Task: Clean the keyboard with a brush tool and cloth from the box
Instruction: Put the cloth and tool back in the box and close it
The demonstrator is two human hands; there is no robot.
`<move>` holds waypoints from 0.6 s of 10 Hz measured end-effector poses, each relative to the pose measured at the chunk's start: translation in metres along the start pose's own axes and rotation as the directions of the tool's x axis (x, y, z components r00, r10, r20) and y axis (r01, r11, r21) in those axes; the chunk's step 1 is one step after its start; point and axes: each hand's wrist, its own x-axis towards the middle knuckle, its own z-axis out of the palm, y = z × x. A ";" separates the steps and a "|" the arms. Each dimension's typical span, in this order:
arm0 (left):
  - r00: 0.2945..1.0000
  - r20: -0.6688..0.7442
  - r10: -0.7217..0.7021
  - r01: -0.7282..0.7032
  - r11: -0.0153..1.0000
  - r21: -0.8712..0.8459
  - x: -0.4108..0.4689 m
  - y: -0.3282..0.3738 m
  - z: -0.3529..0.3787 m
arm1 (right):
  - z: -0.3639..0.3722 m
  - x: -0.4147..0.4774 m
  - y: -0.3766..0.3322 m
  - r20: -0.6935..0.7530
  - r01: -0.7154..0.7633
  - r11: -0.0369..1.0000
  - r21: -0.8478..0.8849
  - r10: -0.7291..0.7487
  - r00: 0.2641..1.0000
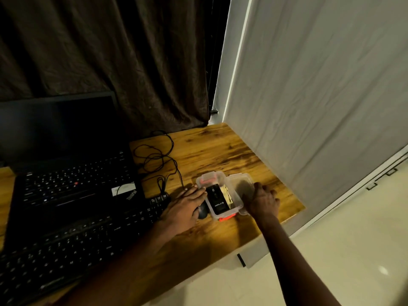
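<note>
A clear plastic box (204, 181) with red latches stands open on the wooden desk (212, 149). Inside it lies a black tool (217, 198) over a yellowish cloth (228, 193). My left hand (186, 205) rests flat against the box's left side, fingers straight. My right hand (261, 200) grips the clear lid (241, 182), which lies beside the box on the right. A black external keyboard (72, 244) lies at the front left of the desk.
An open black laptop (72, 180) stands behind the keyboard. A black mouse (202, 212) sits between my left hand and the box, and its cable (159, 155) coils behind. The desk's right edge is close to my right hand. Curtains hang behind.
</note>
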 end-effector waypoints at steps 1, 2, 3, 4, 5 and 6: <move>1.000 0.001 -0.008 0.008 1.000 -0.001 0.001 0.001 0.000 | 0.011 -0.003 0.003 0.115 -0.037 0.999 -0.035 0.041 0.993; 1.000 0.003 -0.013 0.013 1.000 -0.003 0.001 0.002 -0.001 | 0.015 -0.003 0.002 0.121 -0.039 0.999 0.011 0.037 0.992; 1.000 0.015 -0.019 0.019 1.000 0.002 0.001 0.002 -0.002 | 0.017 -0.002 0.001 0.104 -0.071 0.997 0.004 0.071 0.992; 0.999 0.028 -0.024 0.024 1.000 -0.001 0.000 0.002 -0.002 | 0.018 0.002 0.003 0.094 -0.079 0.997 0.021 0.076 0.993; 0.999 0.028 -0.027 0.028 1.000 -0.009 0.000 0.003 -0.003 | 0.014 0.005 0.004 0.094 -0.133 0.986 0.103 0.123 0.988; 0.999 0.023 -0.034 0.034 0.999 -0.008 -0.001 0.005 -0.005 | 0.014 0.006 0.003 0.056 -0.157 0.980 0.122 0.151 0.987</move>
